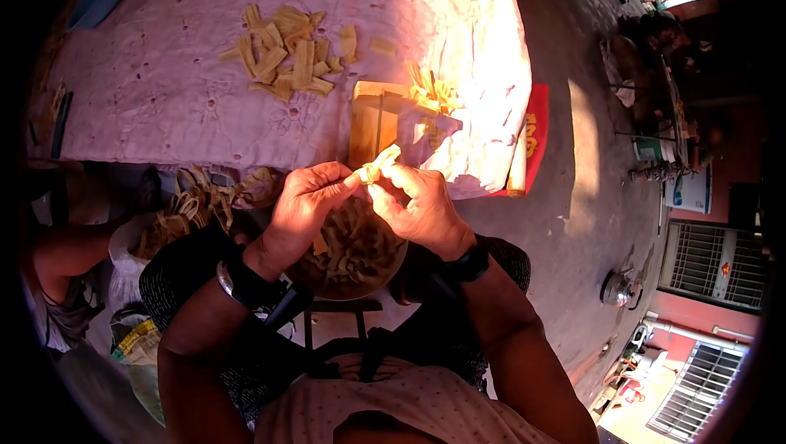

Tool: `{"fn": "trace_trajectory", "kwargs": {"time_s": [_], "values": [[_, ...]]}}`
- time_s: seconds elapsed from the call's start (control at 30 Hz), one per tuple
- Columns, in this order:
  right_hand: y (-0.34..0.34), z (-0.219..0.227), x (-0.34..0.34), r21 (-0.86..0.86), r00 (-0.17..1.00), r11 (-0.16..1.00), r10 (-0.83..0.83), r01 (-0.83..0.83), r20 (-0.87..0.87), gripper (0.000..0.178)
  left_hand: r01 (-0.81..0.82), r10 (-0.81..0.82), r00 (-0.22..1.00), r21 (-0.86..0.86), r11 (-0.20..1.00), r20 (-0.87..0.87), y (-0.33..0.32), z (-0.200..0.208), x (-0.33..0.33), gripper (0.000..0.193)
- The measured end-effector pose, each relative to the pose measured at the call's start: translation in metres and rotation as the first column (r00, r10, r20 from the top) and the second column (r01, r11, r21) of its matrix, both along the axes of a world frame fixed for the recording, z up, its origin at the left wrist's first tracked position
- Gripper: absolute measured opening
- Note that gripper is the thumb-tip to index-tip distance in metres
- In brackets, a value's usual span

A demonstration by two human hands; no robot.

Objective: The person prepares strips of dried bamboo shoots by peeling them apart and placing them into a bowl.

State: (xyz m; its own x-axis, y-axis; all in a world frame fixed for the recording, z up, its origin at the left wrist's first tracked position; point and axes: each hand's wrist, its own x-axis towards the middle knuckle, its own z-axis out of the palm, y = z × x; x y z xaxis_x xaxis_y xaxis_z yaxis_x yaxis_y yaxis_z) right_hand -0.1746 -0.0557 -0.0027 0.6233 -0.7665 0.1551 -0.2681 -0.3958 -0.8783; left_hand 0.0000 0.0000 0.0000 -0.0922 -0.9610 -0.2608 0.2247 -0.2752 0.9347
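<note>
Both my hands pinch one small pale yellow strip (375, 167), folded or knotted between the fingertips. My left hand (304, 205) grips its near end, my right hand (416, 205) its far end. Directly under them a round bowl (395, 268) holds several finished folded pieces on a small stool. A pile of flat yellow strips (286, 52) lies on the pink cloth-covered table (164, 92) beyond. A wooden board (372, 120) with more strips on it stands at the table's near edge.
A bag of tangled strips (192, 202) hangs left of my hands, beside another person's arm (61, 251). A red panel (536, 137) leans at the table's right corner. Bare concrete floor stretches right, with a metal kettle (616, 287) and barred windows (716, 260).
</note>
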Motion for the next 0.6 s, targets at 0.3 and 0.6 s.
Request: {"fn": "trace_trajectory", "kwargs": {"time_s": [0.3, 0.6], "values": [[-0.01, -0.014, -0.007, -0.23, 0.997, 0.972, 0.04, -0.055, -0.069, 0.016, 0.224, -0.053, 0.867, 0.292, 0.93, -0.496, 0.002, -0.001, -0.004, 0.028], [-0.01, 0.014, -0.004, 0.428, 0.974, 0.887, 0.088, -0.173, 0.21, 0.017, 0.342, -0.161, 0.874, 0.345, 0.874, -0.458, -0.004, 0.001, 0.009, 0.028]]}}
